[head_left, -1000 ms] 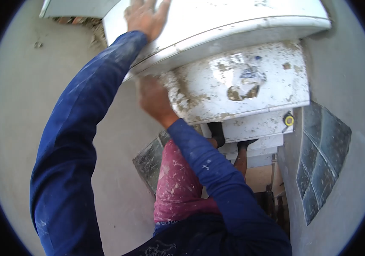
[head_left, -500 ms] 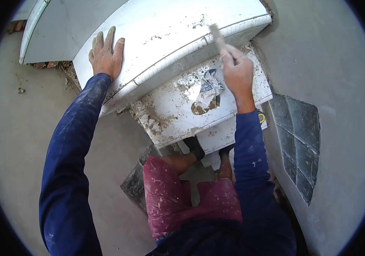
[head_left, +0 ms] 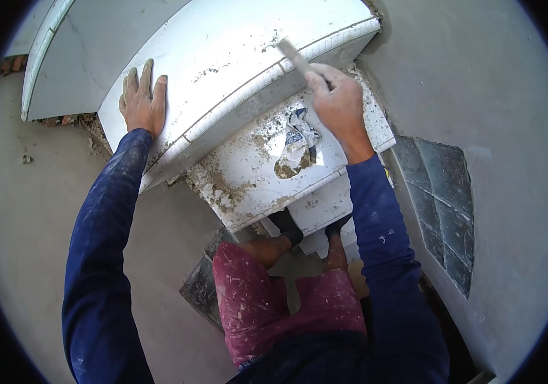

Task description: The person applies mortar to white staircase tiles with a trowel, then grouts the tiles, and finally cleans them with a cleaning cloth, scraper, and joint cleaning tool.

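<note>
My left hand (head_left: pixel 143 105) lies flat with fingers spread on the left part of a curved white stair tread (head_left: pixel 222 38). In my right hand (head_left: pixel 340 105) is a narrow, flat, grey-brown stick-like tool (head_left: pixel 294 56), gripped at its near end. Its far end points up and left, over the tread close to the ribbed front edge. Grey crumbs of mortar (head_left: pixel 206 72) are scattered on the tread near the tool and between my hands. A crumpled white-and-blue printed bag (head_left: pixel 299 137) rests on the dirty step below, under my right wrist.
Mortar bits cover the lower step (head_left: pixel 222 195). My feet (head_left: pixel 285 225) stand on the steps beneath it. Another curved step (head_left: pixel 104 48) rises at the upper left. A grey wall with a dark glass-block panel (head_left: pixel 439 205) is on the right.
The view has shifted, moving the stairs left in the picture. My right hand and the tool have moved slightly left along the tread's edge. My left hand stays planted on the tread.
</note>
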`<state>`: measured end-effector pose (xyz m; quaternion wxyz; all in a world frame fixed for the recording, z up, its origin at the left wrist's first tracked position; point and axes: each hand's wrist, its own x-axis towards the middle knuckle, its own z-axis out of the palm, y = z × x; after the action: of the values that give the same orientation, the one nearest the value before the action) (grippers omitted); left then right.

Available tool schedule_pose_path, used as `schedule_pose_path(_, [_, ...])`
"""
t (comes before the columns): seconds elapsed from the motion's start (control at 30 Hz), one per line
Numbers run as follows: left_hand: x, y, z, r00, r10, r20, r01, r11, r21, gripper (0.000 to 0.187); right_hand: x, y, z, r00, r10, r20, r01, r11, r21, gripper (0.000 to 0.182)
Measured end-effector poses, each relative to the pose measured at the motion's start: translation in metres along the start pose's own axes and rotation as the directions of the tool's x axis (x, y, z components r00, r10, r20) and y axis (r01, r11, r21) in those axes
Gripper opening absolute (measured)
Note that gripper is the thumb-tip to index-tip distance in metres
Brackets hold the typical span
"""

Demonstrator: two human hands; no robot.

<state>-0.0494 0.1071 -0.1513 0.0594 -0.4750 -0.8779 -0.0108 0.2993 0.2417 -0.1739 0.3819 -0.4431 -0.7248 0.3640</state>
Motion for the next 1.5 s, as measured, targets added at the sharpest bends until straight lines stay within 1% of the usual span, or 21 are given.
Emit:
schedule_pose_path(0.07, [-0.001, -0.002, 0.001, 1.0, -0.002, 0.005, 0.002, 1.0, 0.004, 0.063, 0.021, 0.025, -0.016, 0.931, 0.337, -0.14, -0.3, 0.924, 0.236, 0.023])
schedule_pose_path(0.1, [-0.001, -0.003, 0.001, 1.0, -0.002, 0.007, 0.002, 1.0, 0.006, 0.063, 0.031, 0.037, -0.018, 0.889, 0.373, -0.265, -0.29, 0.908, 0.304, 0.021])
schedule_pose_path(0.2, [0.001, -0.003, 0.002, 1.0, 0.002, -0.001, -0.002, 1.0, 0.002, 0.063, 0.038, 0.048, -0.015, 0.925, 0.28, -0.258, -0.202, 0.935, 0.292, 0.021])
schedule_pose_path(0.23, [0.001, -0.003, 0.002, 1.0, 0.002, -0.002, -0.002, 1.0, -0.001, 0.063, 0.034, 0.041, -0.017, 0.942, 0.277, -0.188, -0.222, 0.937, 0.27, 0.022])
schedule_pose_path(0.33, [0.0, -0.003, 0.001, 1.0, 0.01, -0.001, -0.01, 1.0, -0.016, 0.063, 0.038, 0.055, -0.019, 0.875, 0.347, -0.337, -0.245, 0.919, 0.309, 0.023])
schedule_pose_path(0.43, [0.001, -0.003, 0.003, 1.0, -0.002, 0.002, 0.002, 1.0, 0.004, 0.064, 0.023, 0.048, -0.015, 0.977, 0.211, 0.015, -0.208, 0.943, 0.261, 0.025])
schedule_pose_path(0.53, [0.001, -0.005, 0.003, 1.0, 0.008, -0.001, -0.008, 1.0, -0.019, 0.064, 0.03, 0.062, -0.021, 0.908, 0.32, -0.27, -0.25, 0.932, 0.262, 0.025])
schedule_pose_path(0.57, [0.0, -0.007, 0.004, 1.0, 0.005, -0.002, -0.005, 1.0, -0.017, 0.064, 0.03, 0.066, -0.018, 0.922, 0.299, -0.246, -0.229, 0.934, 0.276, 0.025])
schedule_pose_path(0.67, [0.003, -0.007, 0.006, 1.0, 0.011, -0.008, -0.011, 1.0, -0.022, 0.064, 0.023, 0.061, -0.013, 0.997, 0.07, -0.027, -0.063, 0.979, 0.194, 0.025])
schedule_pose_path(0.7, [0.002, -0.007, 0.006, 1.0, 0.011, -0.005, -0.011, 1.0, -0.024, 0.064, 0.028, 0.065, -0.015, 0.97, 0.204, -0.131, -0.162, 0.947, 0.277, 0.025])
schedule_pose_path(0.8, [0.001, -0.007, 0.004, 1.0, 0.002, -0.002, -0.002, 1.0, -0.022, 0.064, 0.042, 0.08, -0.025, 0.878, 0.357, -0.318, -0.251, 0.911, 0.328, 0.025])
schedule_pose_path(0.83, [0.002, -0.006, 0.004, 1.0, 0.0, -0.002, 0.0, 1.0, -0.02, 0.064, 0.042, 0.08, -0.025, 0.891, 0.369, -0.266, -0.245, 0.883, 0.401, 0.026])
schedule_pose_path(0.87, [0.003, -0.007, 0.004, 1.0, 0.007, -0.004, -0.007, 1.0, -0.025, 0.064, 0.042, 0.082, -0.024, 0.881, 0.369, -0.296, -0.243, 0.89, 0.386, 0.026])
schedule_pose_path(0.93, [0.002, -0.007, 0.002, 1.0, 0.016, -0.006, -0.016, 0.999, -0.035, 0.064, 0.043, 0.081, -0.022, 0.863, 0.366, -0.349, -0.239, 0.904, 0.355, 0.025])
schedule_pose_path(1.03, [0.001, -0.005, 0.001, 1.0, 0.003, 0.013, -0.002, 1.0, -0.027, 0.064, 0.021, 0.054, -0.002, 0.96, 0.262, -0.099, -0.205, 0.898, 0.39, 0.023])
schedule_pose_path(1.07, [0.002, -0.005, 0.0, 1.0, -0.002, 0.014, 0.002, 1.0, -0.024, 0.064, 0.007, 0.047, 0.006, 0.992, 0.114, -0.05, -0.099, 0.965, 0.243, 0.022])
schedule_pose_path(1.13, [0.003, -0.004, -0.001, 1.0, 0.003, 0.007, -0.003, 1.0, -0.028, 0.064, -0.012, 0.042, 0.028, 0.982, -0.15, -0.112, 0.163, 0.979, 0.122, 0.022])
schedule_pose_path(1.23, [0.0, -0.008, 0.001, 1.0, 0.005, 0.016, -0.005, 1.0, -0.022, 0.064, -0.022, 0.026, 0.04, 0.941, 0.316, -0.121, -0.247, 0.886, 0.392, 0.02])
schedule_pose_path(1.37, [0.003, -0.009, 0.003, 1.0, 0.01, 0.012, -0.009, 0.999, -0.036, 0.064, -0.036, 0.01, 0.051, 0.974, 0.206, -0.088, -0.17, 0.934, 0.313, 0.02])
schedule_pose_path(1.47, [0.002, -0.009, 0.003, 1.0, 0.001, 0.014, 0.0, 1.0, -0.024, 0.064, -0.036, 0.01, 0.053, 0.955, 0.293, 0.041, -0.279, 0.849, 0.448, 0.019])
schedule_pose_path(1.5, [0.005, -0.008, 0.002, 1.0, 0.003, 0.01, -0.003, 1.0, -0.024, 0.064, -0.039, 0.004, 0.062, 0.999, -0.035, -0.026, 0.042, 0.939, 0.341, 0.019])
